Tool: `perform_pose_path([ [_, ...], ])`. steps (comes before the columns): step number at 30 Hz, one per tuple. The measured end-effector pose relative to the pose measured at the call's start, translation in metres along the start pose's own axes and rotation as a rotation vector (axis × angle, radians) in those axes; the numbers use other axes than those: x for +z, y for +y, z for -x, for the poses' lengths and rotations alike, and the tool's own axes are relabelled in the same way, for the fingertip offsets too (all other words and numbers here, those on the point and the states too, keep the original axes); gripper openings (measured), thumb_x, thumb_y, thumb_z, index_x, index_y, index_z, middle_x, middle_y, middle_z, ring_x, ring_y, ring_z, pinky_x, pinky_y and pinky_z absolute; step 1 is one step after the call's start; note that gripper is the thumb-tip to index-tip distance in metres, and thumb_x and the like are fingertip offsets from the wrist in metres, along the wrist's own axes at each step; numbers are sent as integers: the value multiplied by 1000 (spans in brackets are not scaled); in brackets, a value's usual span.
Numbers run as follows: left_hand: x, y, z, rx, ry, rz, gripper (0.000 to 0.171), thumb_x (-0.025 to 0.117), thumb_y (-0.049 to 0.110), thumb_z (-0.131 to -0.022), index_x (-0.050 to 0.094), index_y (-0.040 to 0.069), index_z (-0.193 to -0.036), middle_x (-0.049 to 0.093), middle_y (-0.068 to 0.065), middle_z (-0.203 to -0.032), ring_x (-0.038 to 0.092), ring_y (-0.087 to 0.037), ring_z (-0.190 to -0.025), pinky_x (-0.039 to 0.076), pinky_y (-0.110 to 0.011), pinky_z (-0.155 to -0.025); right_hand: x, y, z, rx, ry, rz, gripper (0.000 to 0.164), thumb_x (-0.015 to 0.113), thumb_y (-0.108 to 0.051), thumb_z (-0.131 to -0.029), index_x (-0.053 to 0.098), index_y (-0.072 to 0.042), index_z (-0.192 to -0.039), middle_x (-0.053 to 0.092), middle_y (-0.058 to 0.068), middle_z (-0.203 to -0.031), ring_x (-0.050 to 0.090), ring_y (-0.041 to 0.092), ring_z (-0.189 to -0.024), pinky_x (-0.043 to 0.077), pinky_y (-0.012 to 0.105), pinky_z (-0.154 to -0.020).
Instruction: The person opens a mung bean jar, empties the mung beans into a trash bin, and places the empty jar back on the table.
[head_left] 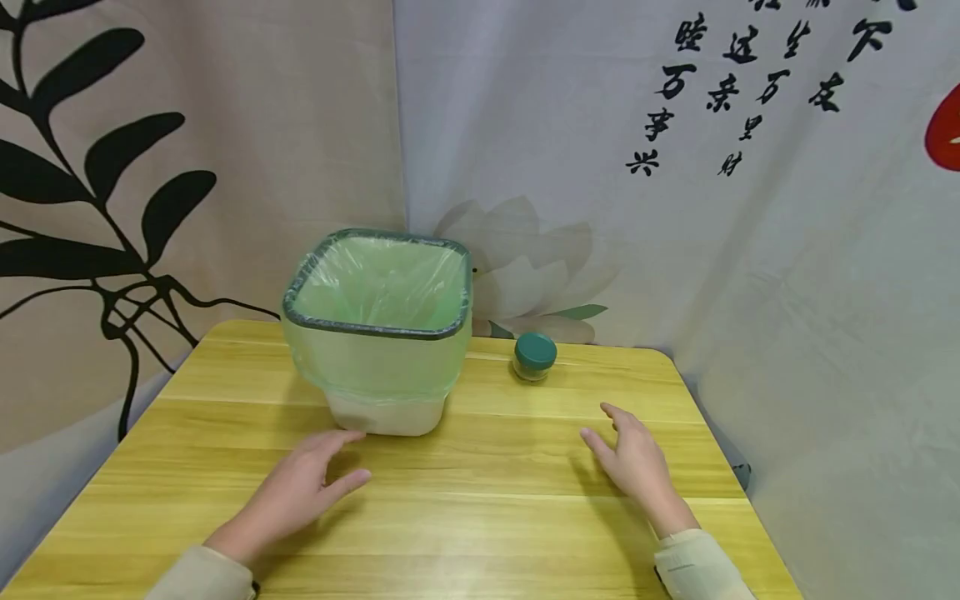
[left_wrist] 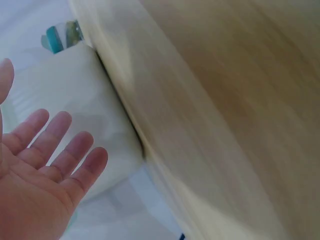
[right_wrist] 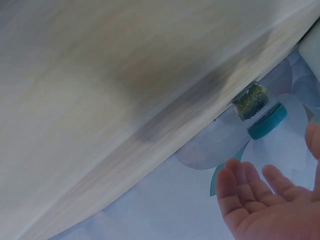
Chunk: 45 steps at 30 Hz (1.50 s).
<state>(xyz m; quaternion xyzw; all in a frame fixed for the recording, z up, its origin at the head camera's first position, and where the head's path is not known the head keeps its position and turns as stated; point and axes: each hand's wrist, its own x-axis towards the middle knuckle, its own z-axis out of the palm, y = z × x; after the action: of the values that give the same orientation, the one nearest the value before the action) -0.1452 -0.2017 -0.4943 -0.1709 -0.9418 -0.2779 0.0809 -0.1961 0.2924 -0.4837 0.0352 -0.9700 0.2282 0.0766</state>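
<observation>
A square trash bin [head_left: 386, 417] stands upright at the back left of the table, lined with a pale green plastic bag [head_left: 375, 362] under a dark grey rim ring. To its right is a small clear jar [head_left: 531, 372] with a green lid [head_left: 536, 351]; the right wrist view shows greenish grains in the jar [right_wrist: 251, 101]. My left hand [head_left: 300, 487] hovers in front of the bin's base, fingers spread and holding nothing. Over the table's right side, my right hand [head_left: 637, 458] is apart from the jar, thumb and fingers relaxed, with nothing in it.
The wooden table [head_left: 480, 517] has its back edge against a white curtain [head_left: 540, 100] printed with a lotus and black characters. On the left, a beige curtain [head_left: 300, 108] bears a dark leaf print. Another pale cloth hangs along the right side.
</observation>
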Motion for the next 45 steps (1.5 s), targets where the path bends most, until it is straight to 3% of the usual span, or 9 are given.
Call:
perform_pose_path([
  [9, 9, 17, -3, 59, -30, -51, 57, 77, 43, -98, 65, 9, -142, 70, -11, -141, 65, -38, -132, 53, -59, -110, 2, -10, -1, -15, 2, -16, 71, 65, -51, -105, 49, -6, -158, 56, 23, -157, 62, 44, -135, 52, 64, -108],
  [17, 17, 25, -4, 31, -88, -29, 59, 76, 46, -99, 63, 12, -146, 68, -9, -145, 62, -37, -136, 51, -61, -112, 4, -18, -3, -34, 3, -35, 75, 66, -49, -105, 45, -5, -160, 54, 24, -158, 60, 44, -137, 51, 63, -110],
  [36, 24, 41, -6, 36, -120, 30, 60, 75, 47, -99, 62, 12, -146, 66, -8, -147, 60, -37, -139, 50, -61, -114, 12, -28, -6, -57, 5, -47, 80, 67, -54, -103, 41, -6, -163, 53, 21, -160, 60, 42, -137, 52, 63, -108],
  [45, 31, 47, -4, 41, -125, 33, 59, 76, 46, -98, 63, 13, -145, 66, -6, -147, 60, -34, -139, 50, -57, -115, 18, -35, -17, -62, -11, -55, 83, 67, -55, -102, 39, -7, -164, 48, 21, -164, 51, 44, -147, 45, 64, -118],
])
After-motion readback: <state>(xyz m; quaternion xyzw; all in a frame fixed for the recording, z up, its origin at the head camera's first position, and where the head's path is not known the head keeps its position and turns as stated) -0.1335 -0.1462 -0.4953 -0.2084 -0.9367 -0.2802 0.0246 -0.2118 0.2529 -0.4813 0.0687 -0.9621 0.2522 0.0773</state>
